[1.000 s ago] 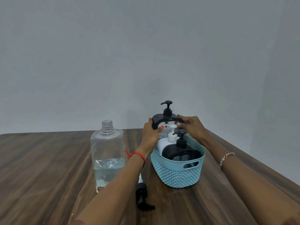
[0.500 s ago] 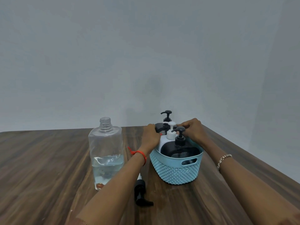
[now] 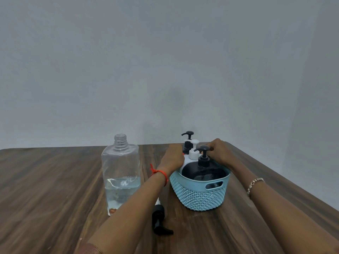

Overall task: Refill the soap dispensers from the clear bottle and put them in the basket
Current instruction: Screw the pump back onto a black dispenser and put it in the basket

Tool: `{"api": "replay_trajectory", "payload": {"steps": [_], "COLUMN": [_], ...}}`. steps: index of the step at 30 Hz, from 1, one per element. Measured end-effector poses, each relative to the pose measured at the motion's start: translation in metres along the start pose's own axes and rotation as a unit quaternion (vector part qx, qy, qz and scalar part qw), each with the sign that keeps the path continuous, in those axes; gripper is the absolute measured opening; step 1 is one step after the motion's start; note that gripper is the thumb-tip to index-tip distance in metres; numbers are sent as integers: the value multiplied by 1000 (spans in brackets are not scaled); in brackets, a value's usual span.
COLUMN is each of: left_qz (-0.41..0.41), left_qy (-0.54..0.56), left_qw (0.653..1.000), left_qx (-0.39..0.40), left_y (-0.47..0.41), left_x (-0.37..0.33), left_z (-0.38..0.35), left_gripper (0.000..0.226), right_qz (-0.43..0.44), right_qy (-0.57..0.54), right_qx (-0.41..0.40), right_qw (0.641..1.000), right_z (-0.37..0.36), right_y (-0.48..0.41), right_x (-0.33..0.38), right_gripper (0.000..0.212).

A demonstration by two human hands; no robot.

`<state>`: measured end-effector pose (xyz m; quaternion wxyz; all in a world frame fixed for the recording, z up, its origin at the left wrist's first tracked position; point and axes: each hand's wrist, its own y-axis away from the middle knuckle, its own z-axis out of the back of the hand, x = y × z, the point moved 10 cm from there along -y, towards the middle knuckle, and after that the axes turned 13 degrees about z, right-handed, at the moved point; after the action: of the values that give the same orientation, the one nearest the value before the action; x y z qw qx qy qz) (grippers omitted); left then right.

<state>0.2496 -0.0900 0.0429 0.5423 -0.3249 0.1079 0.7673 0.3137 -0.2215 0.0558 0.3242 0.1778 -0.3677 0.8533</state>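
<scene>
Wood-grain table (image 3: 55, 180): hands (image 3: 173, 156) (image 3: 220, 153) grip rear dispenser (image 3: 187, 148) (knobbly blue basket (image 3: 200, 198)).

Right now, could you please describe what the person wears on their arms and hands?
Both forearms are bare. The left hand has a red thread tied round its wrist. The right hand has a thin, pale beaded bracelet at its wrist. No gloves.

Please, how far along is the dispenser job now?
Done: a front black dispenser and a white dispenser stand in the blue basket. In hand: left hand and right hand hold the rear black dispenser there. Remaining: letting go; the loose pump lies beside the clear bottle.
</scene>
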Motion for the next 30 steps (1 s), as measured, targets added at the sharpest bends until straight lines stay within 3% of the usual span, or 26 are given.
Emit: {"api": "replay_trajectory", "payload": {"steps": [2, 4, 13, 16, 19, 24, 26, 30], "left_qz": [-4, -5, -22, -40, -39, -48, -48, -81], "left_qy": [-6, -8, -6, 5, 26, 25, 52, 71], "left_qw": [1000, 1000, 1000, 999, 999, 997, 996, 990], "left_qx": [3, 2, 18, 10, -3, -48, -59, -90], "left_y": [2, 3, 18, 32, 40, 59, 76, 114], "left_x": [-2, -3, -5, -11, -8, -7, -6, 1], "left_z": [0, -1, -2, 7, 22, 62, 82, 118], "left_gripper": [20, 23, 23, 32, 27, 40, 24, 29], "right_qz": [-8, -10, -41, -55, -41, 68, 114, 179], "right_qy": [9, 18, 98, 86, 69, 41, 37, 65], "right_qx": [12, 23, 100, 42, -64, -211, -202, -111], "right_qw": [1000, 1000, 989, 994, 995, 974, 972, 975], "right_z": [-2, -3, -10, 5, 34, 70, 62, 17], "right_y": [1, 3, 9, 12, 14, 30, 35, 55], "right_x": [2, 6, 1, 11, 33, 111, 143, 189], "right_gripper": [46, 53, 28, 41, 29, 40, 41, 40]}}
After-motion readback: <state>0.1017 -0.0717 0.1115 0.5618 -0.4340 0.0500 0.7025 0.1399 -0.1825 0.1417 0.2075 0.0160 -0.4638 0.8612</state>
